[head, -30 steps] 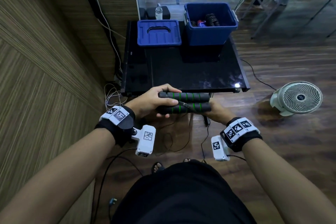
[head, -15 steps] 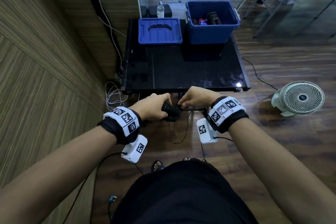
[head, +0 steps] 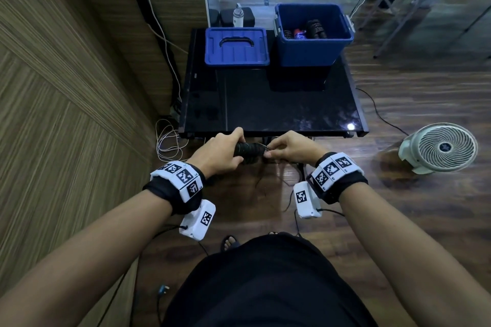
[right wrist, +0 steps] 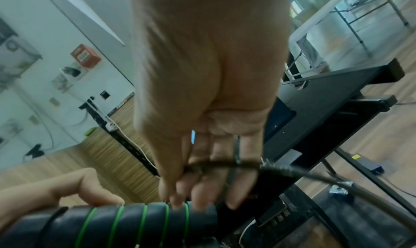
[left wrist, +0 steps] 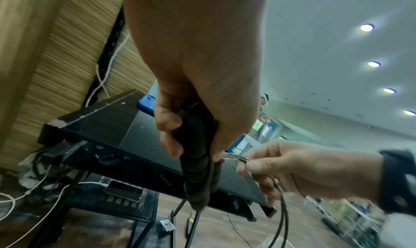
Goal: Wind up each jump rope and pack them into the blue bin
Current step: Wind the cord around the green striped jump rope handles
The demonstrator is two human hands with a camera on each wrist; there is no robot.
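My left hand (head: pixel 225 152) grips the two black foam jump-rope handles (head: pixel 248 150) with green rings (right wrist: pixel 126 223) held together, just in front of the black table's near edge. My right hand (head: pixel 283 147) pinches the thin black rope cord (left wrist: pixel 238 158) right at the handles' ends (right wrist: pixel 202 164); the cord hangs down below in a loop (left wrist: pixel 282 216). The blue bin (head: pixel 313 34) stands open at the table's far right and holds several wound ropes (head: pixel 314 28).
The bin's blue lid (head: pixel 236 46) lies on the black table (head: pixel 265 103) left of the bin. A wood-panel wall (head: pixel 66 87) runs along my left with cables (head: pixel 167 141) on the floor. A white fan (head: pixel 441 147) stands on the floor at the right.
The handles, lying crosswise a second ago, now point forward in my left hand. My right hand came out from under them to pinch the cord at their ends.
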